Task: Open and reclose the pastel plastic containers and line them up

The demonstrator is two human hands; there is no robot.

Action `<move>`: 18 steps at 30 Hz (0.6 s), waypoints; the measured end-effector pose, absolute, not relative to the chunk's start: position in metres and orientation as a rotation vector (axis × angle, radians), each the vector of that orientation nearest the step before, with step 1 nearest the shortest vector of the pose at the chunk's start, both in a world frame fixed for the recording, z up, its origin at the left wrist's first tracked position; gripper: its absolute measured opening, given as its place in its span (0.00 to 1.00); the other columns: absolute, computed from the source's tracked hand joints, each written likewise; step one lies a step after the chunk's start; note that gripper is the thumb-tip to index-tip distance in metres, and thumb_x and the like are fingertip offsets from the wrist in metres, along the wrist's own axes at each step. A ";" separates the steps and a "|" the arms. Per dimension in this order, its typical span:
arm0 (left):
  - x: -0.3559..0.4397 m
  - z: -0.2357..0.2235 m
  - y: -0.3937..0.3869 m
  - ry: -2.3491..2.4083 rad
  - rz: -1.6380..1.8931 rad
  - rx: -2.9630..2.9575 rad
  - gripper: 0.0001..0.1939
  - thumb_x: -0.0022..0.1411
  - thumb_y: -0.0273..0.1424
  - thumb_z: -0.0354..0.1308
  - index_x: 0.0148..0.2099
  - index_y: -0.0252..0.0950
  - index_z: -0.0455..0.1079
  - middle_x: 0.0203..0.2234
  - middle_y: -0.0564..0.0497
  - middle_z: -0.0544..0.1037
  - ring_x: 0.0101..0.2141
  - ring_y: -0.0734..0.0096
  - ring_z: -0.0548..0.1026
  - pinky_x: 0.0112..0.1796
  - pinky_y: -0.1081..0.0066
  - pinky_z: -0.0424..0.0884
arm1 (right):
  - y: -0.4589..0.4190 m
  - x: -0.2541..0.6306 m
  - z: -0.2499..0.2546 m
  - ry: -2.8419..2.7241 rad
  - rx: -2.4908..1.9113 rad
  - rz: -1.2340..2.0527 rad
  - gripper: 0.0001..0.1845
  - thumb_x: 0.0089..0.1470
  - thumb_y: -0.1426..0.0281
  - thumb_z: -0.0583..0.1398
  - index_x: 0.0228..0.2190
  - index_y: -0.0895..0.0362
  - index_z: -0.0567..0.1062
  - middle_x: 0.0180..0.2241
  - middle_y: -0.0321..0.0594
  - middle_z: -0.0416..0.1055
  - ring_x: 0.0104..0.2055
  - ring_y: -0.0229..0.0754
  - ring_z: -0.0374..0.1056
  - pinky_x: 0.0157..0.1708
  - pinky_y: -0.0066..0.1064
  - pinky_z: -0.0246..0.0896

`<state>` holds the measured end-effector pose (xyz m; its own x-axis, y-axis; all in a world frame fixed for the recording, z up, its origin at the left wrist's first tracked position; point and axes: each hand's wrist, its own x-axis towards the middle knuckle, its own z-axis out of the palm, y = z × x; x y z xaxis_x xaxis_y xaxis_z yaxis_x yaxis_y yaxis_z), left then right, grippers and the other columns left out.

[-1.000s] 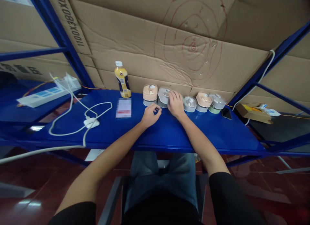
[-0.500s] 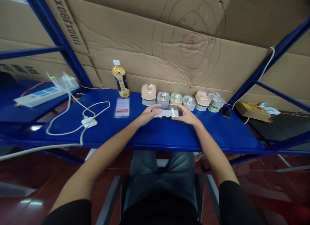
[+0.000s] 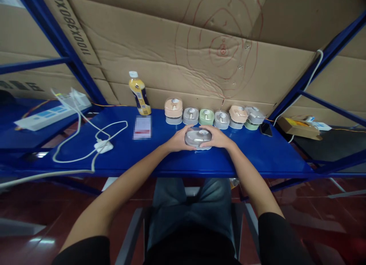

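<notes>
Since the earlier frame, the lidded plastic container (image 3: 198, 138) has turned so its top faces upward, and the two hands have closed in around it.

Item: one oval container with a translucent grey lid and a small pale latch at the centre, resting on the blue steel shelf (image 3: 257, 156) in front of the row. It is judged light and stiff, with a smooth shell that may slip and a thin lid that may crack if squeezed. The long curved sides look like the surest hold, with the latch left clear.

Hands: the left hand (image 3: 179, 140) and right hand (image 3: 219, 138) are together, cupped on opposite ends and clamping the container between them.

Behind it: a row of similar containers, comprising a peach-topped stack (image 3: 173, 107), a grey one (image 3: 190, 115), a green one (image 3: 206, 117), a grey one (image 3: 221, 120), a peach one (image 3: 237, 116) and a grey-topped stack (image 3: 254, 115).

Further out: a yellow-labelled plastic bottle (image 3: 138, 93) and a pixelated card (image 3: 142, 127) to the left, with a smartphone (image 3: 266, 129) to the right. A white cable (image 3: 111, 125) leads toward a power strip (image 3: 48, 118). Corrugated cardboard (image 3: 137, 42) backs the shelf.
</notes>
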<state>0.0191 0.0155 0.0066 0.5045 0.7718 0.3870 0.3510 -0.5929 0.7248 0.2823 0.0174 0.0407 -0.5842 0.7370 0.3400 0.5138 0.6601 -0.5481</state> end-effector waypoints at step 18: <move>0.001 0.011 0.023 1.034 1.100 2.371 0.17 0.66 0.45 0.63 0.48 0.40 0.83 0.56 0.41 0.72 0.60 0.47 0.73 0.64 0.50 0.67 | 0.030 0.357 0.028 -1.877 -1.281 0.649 0.46 0.43 0.47 0.74 0.58 0.56 0.74 0.41 0.44 0.81 0.41 0.52 0.80 0.46 0.48 0.76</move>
<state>0.0008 0.0235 0.0109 0.4390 0.7309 0.5226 0.4766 -0.6825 0.5542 0.3572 0.0302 0.0278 -0.2094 0.9298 0.3028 0.5442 0.3681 -0.7539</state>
